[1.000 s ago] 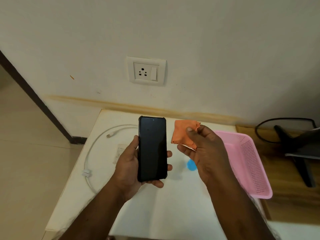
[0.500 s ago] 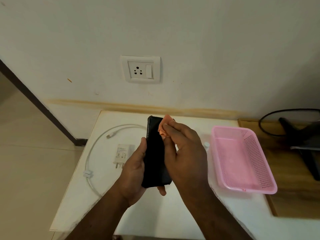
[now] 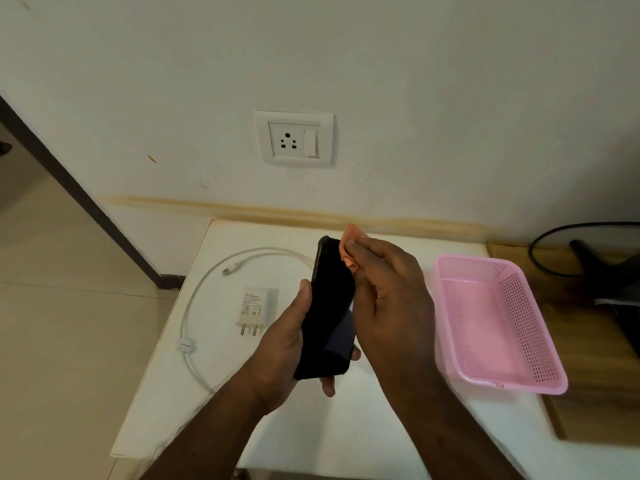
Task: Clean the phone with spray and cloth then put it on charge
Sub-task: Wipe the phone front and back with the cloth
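Note:
My left hand (image 3: pixel 282 344) grips a black phone (image 3: pixel 327 306) upright above the white table (image 3: pixel 346 445), its screen turned toward my right hand. My right hand (image 3: pixel 391 306) presses a small orange cloth (image 3: pixel 348 249) against the phone's upper right edge; most of the cloth is hidden under my fingers. A white charger adapter (image 3: pixel 254 308) lies on the table left of the phone, with a white cable (image 3: pixel 194 299) looped around it. A wall socket (image 3: pixel 294 138) with its switch sits on the wall above the table. No spray bottle shows.
A pink perforated basket (image 3: pixel 498 323) stands on the table's right side, next to a wooden surface (image 3: pixel 595 410) with a black cable and a dark stand. The floor and a dark skirting strip lie to the left.
My right hand brought the orange cloth from beside the phone onto its screen side. My left hand tilted the phone edge-on, and the view shifted so the adapter became visible.

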Available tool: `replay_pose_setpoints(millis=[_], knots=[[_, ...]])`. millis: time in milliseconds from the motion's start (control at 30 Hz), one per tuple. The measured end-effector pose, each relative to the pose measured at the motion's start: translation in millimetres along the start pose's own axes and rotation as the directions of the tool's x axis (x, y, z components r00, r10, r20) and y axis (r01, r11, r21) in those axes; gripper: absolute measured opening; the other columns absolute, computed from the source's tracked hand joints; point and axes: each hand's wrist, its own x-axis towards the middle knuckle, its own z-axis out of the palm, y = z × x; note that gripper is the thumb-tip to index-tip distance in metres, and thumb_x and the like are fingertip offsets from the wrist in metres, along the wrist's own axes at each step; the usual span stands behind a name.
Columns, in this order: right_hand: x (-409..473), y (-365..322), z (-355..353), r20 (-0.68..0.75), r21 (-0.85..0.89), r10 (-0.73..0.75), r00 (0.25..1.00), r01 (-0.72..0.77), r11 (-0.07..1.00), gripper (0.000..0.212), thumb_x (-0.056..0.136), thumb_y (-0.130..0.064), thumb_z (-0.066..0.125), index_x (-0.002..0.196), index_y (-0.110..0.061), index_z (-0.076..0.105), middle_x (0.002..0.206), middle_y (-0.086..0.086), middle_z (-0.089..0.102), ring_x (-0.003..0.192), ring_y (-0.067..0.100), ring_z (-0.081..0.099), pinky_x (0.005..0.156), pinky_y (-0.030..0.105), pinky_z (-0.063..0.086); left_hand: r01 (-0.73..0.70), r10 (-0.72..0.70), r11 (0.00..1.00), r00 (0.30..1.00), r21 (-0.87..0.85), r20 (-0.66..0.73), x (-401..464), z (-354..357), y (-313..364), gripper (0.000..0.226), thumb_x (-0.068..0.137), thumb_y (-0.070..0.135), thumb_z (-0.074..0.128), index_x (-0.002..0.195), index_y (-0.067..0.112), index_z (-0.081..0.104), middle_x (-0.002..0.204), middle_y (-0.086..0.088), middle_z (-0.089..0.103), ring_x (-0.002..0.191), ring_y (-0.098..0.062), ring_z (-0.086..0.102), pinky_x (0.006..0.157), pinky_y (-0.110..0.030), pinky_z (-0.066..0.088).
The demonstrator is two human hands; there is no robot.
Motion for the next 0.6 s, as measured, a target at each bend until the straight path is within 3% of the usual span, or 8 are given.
replay_pose_setpoints(millis=[100, 200, 300, 367, 500, 600], knots=[[-8, -14, 11, 0.028, -0.002, -0.078, 0.997, 0.078, 0.997, 0.035, 0.096, -0.022, 0.049, 0.126, -0.018, 0.065, 0.133, -0.005, 0.056, 0.125, 0.006, 0.047, 0.105, 0.019, 0.040, -0.037, 0.038, 0.999, 0.999, 0.026, -0.016, 2, 0, -2, 0.067, 0.087, 0.079, 0.034, 0.125, 0.034, 0.066, 0.105, -0.014, 0.074, 0.084, -0.036, 0.071, 0.062, -0.042, 0.058], [-11, -14, 17, 0.083, 0.067, -0.257, 0.963, 0.251, 0.966, 0.033, 0.082, 0.003, 0.062, 0.113, -0.005, 0.071, 0.120, 0.005, 0.063, 0.116, 0.018, 0.055, 0.098, 0.038, 0.047, -0.039, 0.040, 0.999, 0.997, 0.021, -0.061, 1, 0, 0, 0.061, 0.078, 0.082, 0.039, 0.110, 0.042, 0.072, 0.101, -0.005, 0.077, 0.082, -0.030, 0.074, 0.067, -0.045, 0.058], [-6, -5, 8, 0.057, -0.028, -0.144, 0.988, 0.146, 0.989, 0.038, 0.093, -0.028, 0.047, 0.121, -0.014, 0.069, 0.127, 0.002, 0.062, 0.120, 0.016, 0.054, 0.101, 0.031, 0.048, -0.004, 0.006, 0.998, 1.000, 0.056, -0.029, 0, 2, 1, 0.068, 0.089, 0.077, 0.031, 0.123, 0.030, 0.066, 0.101, -0.018, 0.073, 0.082, -0.038, 0.070, 0.055, -0.037, 0.056], [-6, -3, 5, 0.012, 0.004, -0.043, 0.999, 0.043, 0.999, 0.042, 0.095, -0.036, 0.042, 0.125, -0.019, 0.066, 0.131, -0.003, 0.060, 0.123, 0.013, 0.052, 0.101, 0.028, 0.047, 0.028, -0.026, 0.996, 0.999, 0.085, -0.023, 0, 5, -1, 0.067, 0.089, 0.076, 0.029, 0.125, 0.032, 0.065, 0.101, -0.016, 0.074, 0.083, -0.036, 0.071, 0.054, -0.035, 0.057], [-11, -11, 12, 0.051, -0.057, -0.130, 0.990, 0.133, 0.989, 0.053, 0.100, -0.046, 0.030, 0.124, -0.015, 0.067, 0.132, 0.000, 0.060, 0.126, 0.014, 0.049, 0.106, 0.028, 0.043, 0.012, -0.010, 0.999, 0.999, 0.041, -0.034, 3, 3, -4, 0.076, 0.079, 0.087, 0.033, 0.120, 0.033, 0.068, 0.102, -0.018, 0.073, 0.081, -0.037, 0.070, 0.065, -0.042, 0.057], [-14, -15, 17, 0.128, -0.099, -0.212, 0.969, 0.225, 0.969, 0.045, 0.096, -0.041, 0.043, 0.118, -0.014, 0.070, 0.127, 0.001, 0.064, 0.122, 0.017, 0.055, 0.101, 0.034, 0.049, -0.015, 0.012, 0.999, 0.997, -0.037, -0.080, 5, -2, -4, 0.084, 0.064, 0.097, 0.036, 0.112, 0.038, 0.072, 0.108, -0.012, 0.075, 0.094, -0.035, 0.071, 0.083, -0.054, 0.052]])
